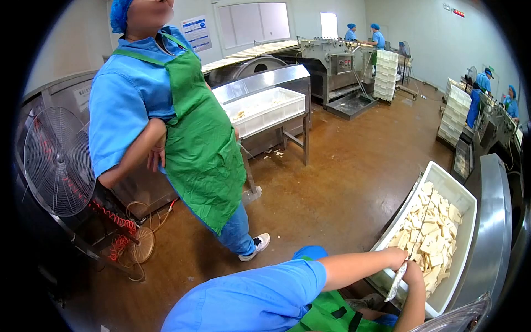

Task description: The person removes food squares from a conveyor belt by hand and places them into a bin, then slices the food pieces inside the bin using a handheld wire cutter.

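Observation:
My left hand and my right hand come together over the near end of a white plastic crate. Between them is a long, thin-bladed knife, its pale handle pointing down toward me and its narrow blade reaching out over the crate. My right hand is closed at the spot where handle meets blade. Curled against the same spot is my left hand; its fingertips are hidden. Flat, cream-coloured broken pieces fill much of the crate.
A co-worker in a green apron stands at left beside a fan. Behind them, another white crate rests on a metal stand. Curved steel machinery borders my crate. Stacked crates and other workers are farther back.

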`<state>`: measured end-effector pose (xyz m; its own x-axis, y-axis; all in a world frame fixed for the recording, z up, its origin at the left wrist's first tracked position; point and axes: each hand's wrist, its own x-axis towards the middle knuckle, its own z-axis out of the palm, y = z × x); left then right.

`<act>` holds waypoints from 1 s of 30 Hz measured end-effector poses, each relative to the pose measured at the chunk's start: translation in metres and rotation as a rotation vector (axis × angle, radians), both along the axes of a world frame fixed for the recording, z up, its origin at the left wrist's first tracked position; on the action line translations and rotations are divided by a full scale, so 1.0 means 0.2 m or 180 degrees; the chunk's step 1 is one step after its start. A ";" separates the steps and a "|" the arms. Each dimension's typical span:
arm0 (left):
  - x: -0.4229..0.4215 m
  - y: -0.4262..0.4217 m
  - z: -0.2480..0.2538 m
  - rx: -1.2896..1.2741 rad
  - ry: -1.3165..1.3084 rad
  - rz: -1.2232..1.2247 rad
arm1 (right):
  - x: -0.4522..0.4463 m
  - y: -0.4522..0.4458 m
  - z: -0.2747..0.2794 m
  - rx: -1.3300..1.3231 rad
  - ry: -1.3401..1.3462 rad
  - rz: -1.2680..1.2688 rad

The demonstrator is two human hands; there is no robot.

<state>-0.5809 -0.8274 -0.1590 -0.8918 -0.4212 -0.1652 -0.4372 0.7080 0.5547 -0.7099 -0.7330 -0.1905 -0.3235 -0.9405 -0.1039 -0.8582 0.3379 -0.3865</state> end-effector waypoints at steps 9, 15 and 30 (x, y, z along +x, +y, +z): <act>-0.02 -0.02 -0.10 0.0277 0.0559 -0.0065 | 0.06 0.01 0.08 -0.0207 -0.0146 -0.0333; 0.00 -0.01 -0.05 0.0501 0.0505 0.0064 | 0.03 0.00 0.06 -0.0024 0.0022 0.0041; -0.01 -0.01 -0.05 -0.0206 -0.0452 -0.0227 | 0.02 0.00 0.01 0.0533 0.0454 -0.0097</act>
<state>-0.5832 -0.8289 -0.1680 -0.8894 -0.3717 -0.2662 -0.4553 0.7721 0.4432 -0.7068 -0.7326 -0.1886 -0.3742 -0.9035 -0.2091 -0.8885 0.4139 -0.1982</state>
